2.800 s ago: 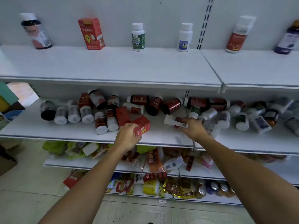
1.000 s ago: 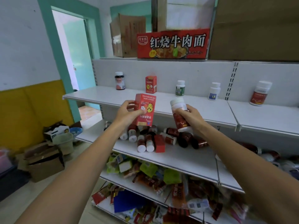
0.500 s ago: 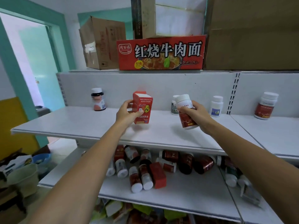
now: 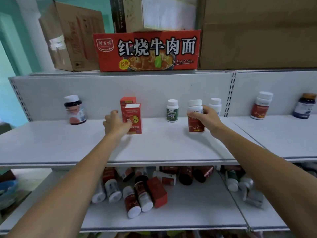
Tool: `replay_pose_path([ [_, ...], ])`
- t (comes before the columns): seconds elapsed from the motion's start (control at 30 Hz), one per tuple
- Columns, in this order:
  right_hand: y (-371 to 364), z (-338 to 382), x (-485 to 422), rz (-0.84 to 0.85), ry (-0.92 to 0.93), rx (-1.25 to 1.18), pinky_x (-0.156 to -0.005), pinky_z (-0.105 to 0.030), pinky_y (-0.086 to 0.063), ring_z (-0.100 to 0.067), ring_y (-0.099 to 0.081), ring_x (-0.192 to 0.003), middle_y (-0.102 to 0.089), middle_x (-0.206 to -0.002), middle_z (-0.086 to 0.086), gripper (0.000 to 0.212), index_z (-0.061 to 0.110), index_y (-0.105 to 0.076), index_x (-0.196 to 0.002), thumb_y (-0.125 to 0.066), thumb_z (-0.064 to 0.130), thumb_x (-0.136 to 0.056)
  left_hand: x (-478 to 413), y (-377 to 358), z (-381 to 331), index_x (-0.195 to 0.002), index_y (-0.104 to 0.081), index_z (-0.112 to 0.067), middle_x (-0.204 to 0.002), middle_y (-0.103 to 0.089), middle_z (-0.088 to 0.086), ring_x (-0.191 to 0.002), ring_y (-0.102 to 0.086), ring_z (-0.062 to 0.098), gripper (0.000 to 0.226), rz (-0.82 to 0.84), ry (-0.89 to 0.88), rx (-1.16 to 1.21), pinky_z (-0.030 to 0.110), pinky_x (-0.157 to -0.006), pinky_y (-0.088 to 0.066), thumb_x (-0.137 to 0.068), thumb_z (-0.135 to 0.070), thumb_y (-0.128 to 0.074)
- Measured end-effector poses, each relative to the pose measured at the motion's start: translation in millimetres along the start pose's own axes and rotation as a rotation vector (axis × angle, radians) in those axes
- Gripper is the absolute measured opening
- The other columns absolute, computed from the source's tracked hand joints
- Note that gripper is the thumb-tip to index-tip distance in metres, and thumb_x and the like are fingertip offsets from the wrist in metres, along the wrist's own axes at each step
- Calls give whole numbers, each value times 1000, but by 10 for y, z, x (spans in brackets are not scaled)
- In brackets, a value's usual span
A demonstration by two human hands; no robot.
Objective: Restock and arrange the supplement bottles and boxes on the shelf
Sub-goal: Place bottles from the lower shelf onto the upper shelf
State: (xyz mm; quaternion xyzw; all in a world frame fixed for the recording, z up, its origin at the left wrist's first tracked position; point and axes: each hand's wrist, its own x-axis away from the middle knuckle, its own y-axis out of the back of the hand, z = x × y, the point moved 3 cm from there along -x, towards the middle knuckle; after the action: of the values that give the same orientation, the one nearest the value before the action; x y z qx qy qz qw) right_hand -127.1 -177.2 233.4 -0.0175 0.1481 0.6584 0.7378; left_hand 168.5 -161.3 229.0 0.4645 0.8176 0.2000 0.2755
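The left hand (image 4: 116,123) grips a red box (image 4: 133,118) standing on the upper shelf (image 4: 161,146), just in front of a matching box (image 4: 127,100). The right hand (image 4: 208,119) is closed around a white-capped bottle (image 4: 195,115), upright at the shelf surface beside a green-labelled bottle (image 4: 172,110).

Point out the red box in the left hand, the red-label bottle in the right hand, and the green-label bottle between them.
Red box (image 4: 133,117), head view, front face above the thumb.
Red-label bottle (image 4: 195,123), head view, red label.
Green-label bottle (image 4: 172,112), head view, green label.
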Motion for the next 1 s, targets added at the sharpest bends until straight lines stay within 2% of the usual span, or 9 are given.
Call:
replay_pose_path([
  [0.1, 225, 40, 71, -37, 12, 7, -68, -23, -48, -15, -62, -83, -63, -93, -3, 35, 8, -60, -109, -74, 17, -78, 194, 44, -309, -132, -44, -12, -134, -45, 14, -122, -42, 30, 56, -236, -168, -44, 42, -100, -39, -84, -32, -66],
  [0.17, 457, 64, 134, -65, 30, 20, -74, -27, -50, -19, -63, -93, -65, -100, -5, 37, 11, -60, -109, -75, 19, -76, 336, -32, -603, -127, -50, -13, -132, -49, 13, -120, -42, 31, 45, -250, -294, -59, 41, -99, -38, -85, -27, -62],
  [0.3, 1002, 96, 329, -104, 26, 32, -86, -37, -53, -22, -61, -101, -62, -108, -7, 40, 18, -52, -110, -74, 18, -77, 750, -484, -1193, -120, -60, -12, -127, -57, 11, -116, -49, 29, 35, -10, -505, -8, 34, -98, -36, -86, -21, -57],
  [0.43, 1664, 139, 568, -144, 29, 65, -88, -43, -52, -21, -60, -100, -62, -102, -2, 40, 22, -50, -109, -72, 14, -78, 1336, -962, -1687, -115, -63, -13, -124, -59, 5, -111, -56, 22, 29, 197, -569, 111, 28, -96, -39, -88, -18, -57],
  [0.57, 2218, 86, 753, -178, 25, 86, -84, -39, -51, -21, -59, -96, -61, -94, 1, 39, 23, -49, -109, -72, 14, -79, 1737, -1272, -1956, -112, -64, -14, -120, -60, 5, -109, -56, 21, 26, 264, -583, 148, 27, -93, -40, -88, -20, -57],
  [0.7, 2583, -47, 910, -219, -10, 110, -87, -40, -52, -22, -61, -98, -63, -101, -4, 43, 21, -50, -113, -74, 16, -78, 2049, -1509, -2110, -113, -63, -15, -122, -59, 1, -110, -54, 17, 25, 357, -579, 158, 28, -94, -39, -89, -21, -56],
  [0.83, 2853, -112, 1021, -230, -14, 76, -86, -40, -53, -21, -60, -99, -61, -94, 5, 38, 19, -53, -111, -74, 16, -79, 2239, -1729, -2228, -110, -64, -15, -120, -62, 1, -108, -56, 16, 23, 421, -584, 147, 28, -94, -41, -89, -20, -56],
  [1.0, 3090, -152, 1049, -223, -31, -45, -79, -35, -51, -20, -58, -102, -60, -107, -6, 31, 19, -52, -112, -67, 16, -85, 2375, -2006, -2345, -110, -64, -15, -119, -61, 2, -106, -55, 14, 24, 510, -609, 121, 24, -91, -40, -89, -20, -55],
])
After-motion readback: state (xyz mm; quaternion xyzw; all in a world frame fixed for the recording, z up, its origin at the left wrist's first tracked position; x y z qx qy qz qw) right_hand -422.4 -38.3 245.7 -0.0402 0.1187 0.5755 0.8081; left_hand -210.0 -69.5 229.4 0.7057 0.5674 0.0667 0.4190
